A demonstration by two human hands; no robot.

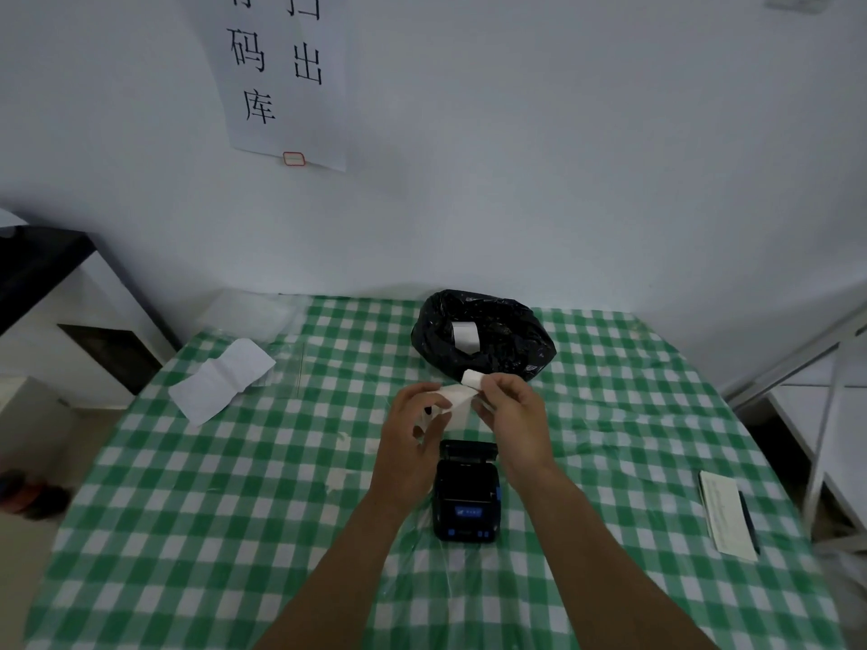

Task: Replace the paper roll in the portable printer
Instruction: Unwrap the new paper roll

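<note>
Held in the air just above the small black portable printer with its lid open [467, 490] on the green-and-white checked table [234, 509], the small white roll of printer paper [452, 403] looks light, crushable and quick to unspool; best gripped by its flat ends. Left hand [413, 426]: fingers curled around the roll. Right hand [509, 410]: fingers pinching the loose white paper end [471, 378].

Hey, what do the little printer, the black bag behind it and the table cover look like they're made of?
Printer: apparently hard plastic, matte black with blue buttons, its shell moulded and rigid.
Black bag: thin plastic film, glossy; it crumples and catches glints of light.
Table cover: a green and white checked cloth, seemingly under a clear plastic sheet, judging by shiny wrinkles; whether the cloth is fabric or vinyl is unclear.
</note>
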